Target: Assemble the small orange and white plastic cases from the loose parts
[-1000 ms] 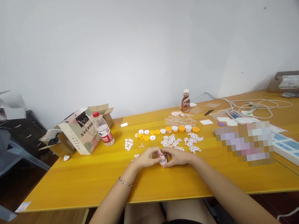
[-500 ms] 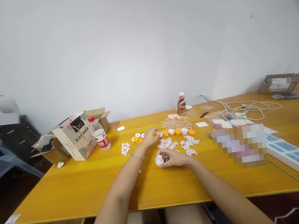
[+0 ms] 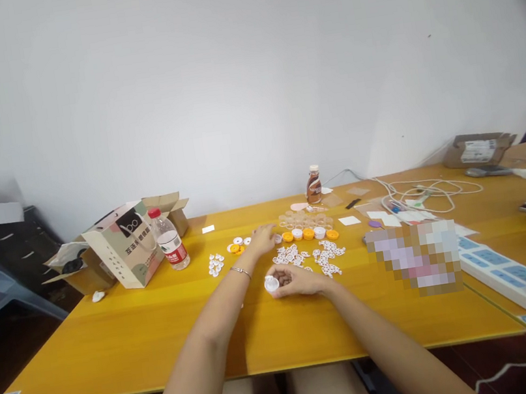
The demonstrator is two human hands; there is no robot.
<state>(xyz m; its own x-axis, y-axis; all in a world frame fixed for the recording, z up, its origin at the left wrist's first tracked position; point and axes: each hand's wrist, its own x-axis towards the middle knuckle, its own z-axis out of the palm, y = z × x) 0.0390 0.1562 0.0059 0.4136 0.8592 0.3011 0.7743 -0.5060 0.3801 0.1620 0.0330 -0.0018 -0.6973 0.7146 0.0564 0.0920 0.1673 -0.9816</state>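
Observation:
In my right hand (image 3: 298, 280) is a small round white plastic piece (image 3: 271, 283), gripped between thumb and fingers just above the table's near middle. A smaller white bit seems to sit at its top. Farther off, my left hand (image 3: 262, 240), with a bracelet on its wrist, reaches over the left end of a row of orange and white round caps (image 3: 308, 234). Its fingers are stretched forward, and their tips are partly hidden. Flat white cut-out pieces (image 3: 289, 257) lie in two heaps between the row and my right hand. Orange and white discs (image 3: 237, 249) lie left of my left hand.
Small white round parts (image 3: 215, 265) lie at left, near a water bottle (image 3: 169, 240) and a paper bag (image 3: 125, 247). Clear cups (image 3: 306, 219) and a brown bottle (image 3: 313, 186) stand behind the row. A power strip (image 3: 498, 264) and white cables (image 3: 420, 190) are at right.
The whole view has shifted slightly, moving things left in the picture. My left hand stays by the row's left end; my right hand still holds the white piece, now turned a little.

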